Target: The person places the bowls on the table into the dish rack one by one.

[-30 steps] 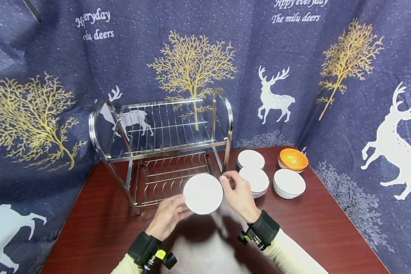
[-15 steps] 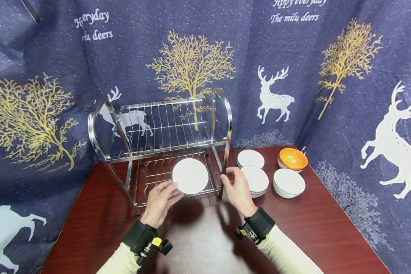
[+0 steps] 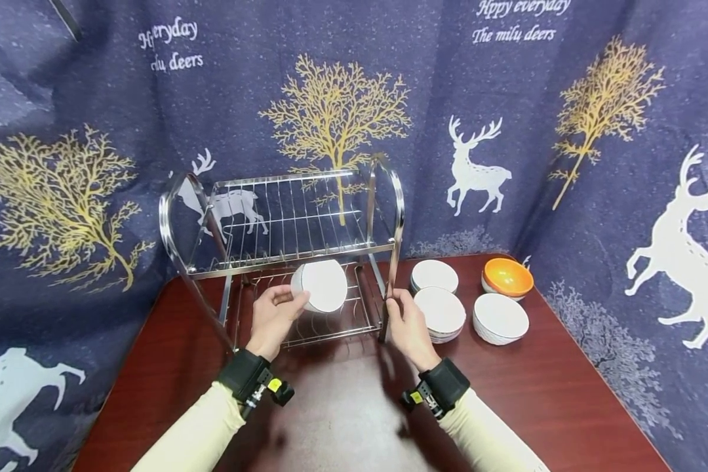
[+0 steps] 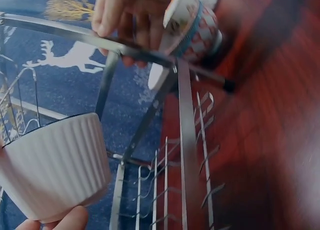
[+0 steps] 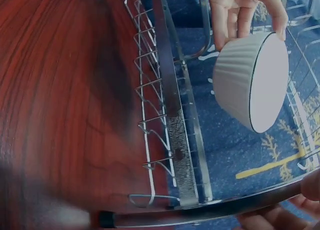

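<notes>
My left hand (image 3: 274, 321) pinches a white bowl (image 3: 326, 287) between thumb and fingers. Ribbed outside and dark-rimmed, the bowl (image 5: 245, 82) is tipped on its side, its mouth facing away from the left hand. It is at the front of the two-tier metal dish rack (image 3: 283, 262), over the lower tier and just below the upper shelf's front bar. Whether it touches the lower wires cannot be seen. My right hand (image 3: 412, 333) grips the rack's right front post, with fingers and thumb on either side of it, as the right hand (image 4: 130, 25) in the left wrist view shows.
Right of the rack stand a back stack of white bowls (image 3: 434, 275), a front stack of bowls (image 3: 439, 309), an orange bowl (image 3: 507, 276) on another bowl, and a white textured bowl (image 3: 500, 317). A patterned curtain (image 3: 354, 85) hangs behind the red-brown table (image 3: 543, 393).
My left hand has carried the bowl forward and left to the lower tier, tilting it from facing me onto its side. My right hand has closed on the rack's post.
</notes>
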